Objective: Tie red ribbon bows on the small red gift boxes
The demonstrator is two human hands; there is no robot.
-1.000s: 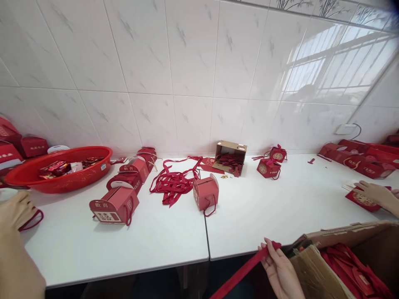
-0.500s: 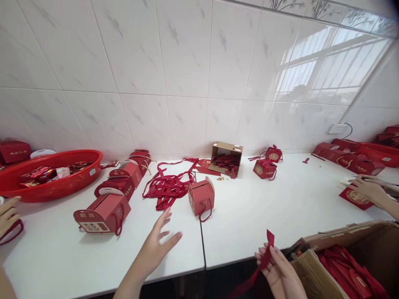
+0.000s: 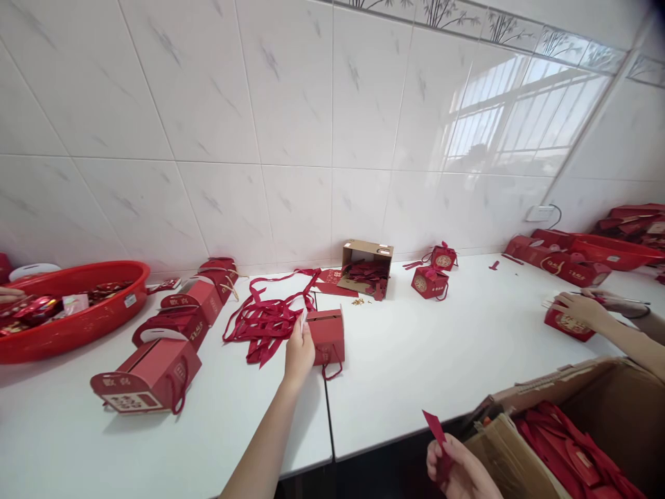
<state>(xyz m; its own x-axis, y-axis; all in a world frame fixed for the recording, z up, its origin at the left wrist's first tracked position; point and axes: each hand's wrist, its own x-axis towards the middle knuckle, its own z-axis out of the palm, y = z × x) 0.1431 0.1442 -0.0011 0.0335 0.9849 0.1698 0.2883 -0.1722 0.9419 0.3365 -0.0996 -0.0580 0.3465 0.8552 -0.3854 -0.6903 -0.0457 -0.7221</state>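
My left hand (image 3: 300,355) is closed on the left end of a small red gift box (image 3: 330,333), with the thumb against its upright end flap. The box stands on the white table, a dark red cord handle hanging from its side. My right hand (image 3: 457,466), low at the table's front edge, pinches a red ribbon (image 3: 434,428) whose cut end points up. Behind the left hand lies a tangled heap of red ribbons (image 3: 262,322). Left of it stands a row of red gift boxes (image 3: 156,374) with cord handles.
A red plastic basin (image 3: 136,294) of wrapped sweets stands at left, another person's fingers at it. A small open carton (image 3: 387,251) holds dark red pieces. Two tied boxes (image 3: 430,282) stand behind. At right, another person's hands (image 3: 576,310) work on a box, beyond a large carton (image 3: 613,378).
My left hand has moved from open above the table to the gift box and closed on its end. My right hand, still holding the ribbon, is slightly lower. The view has shifted right.
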